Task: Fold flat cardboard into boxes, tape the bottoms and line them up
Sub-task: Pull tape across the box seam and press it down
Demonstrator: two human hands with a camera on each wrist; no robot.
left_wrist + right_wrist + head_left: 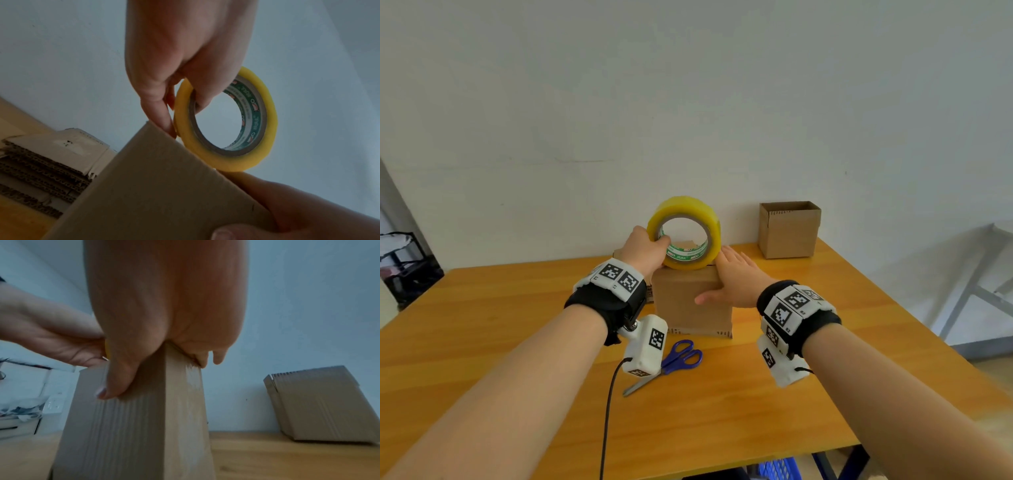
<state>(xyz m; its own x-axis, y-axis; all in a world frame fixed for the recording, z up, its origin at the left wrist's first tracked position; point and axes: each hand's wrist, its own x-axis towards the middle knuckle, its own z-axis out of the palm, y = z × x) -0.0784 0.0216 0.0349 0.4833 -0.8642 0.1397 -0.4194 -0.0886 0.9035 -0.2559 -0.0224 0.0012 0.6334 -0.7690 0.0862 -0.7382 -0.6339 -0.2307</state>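
A folded cardboard box (688, 305) stands on the wooden table (517, 325) with its closed side up. My left hand (657, 248) grips a yellow tape roll (714, 233), which stands on edge on top of the box. In the left wrist view the thumb hooks inside the roll's (267, 113) core and the fingers (164, 113) lie outside it. My right hand (736, 274) presses on the box's top right corner, fingers straight across the top and thumb on the front face. The right wrist view shows that thumb on the box (133, 426).
A finished open-topped box (789, 233) stands at the back right by the wall. Blue-handled scissors (678, 358) lie in front of the box. A stack of flat cardboard (41, 170) lies behind it to the left. A blue crate (780, 469) sits under the table.
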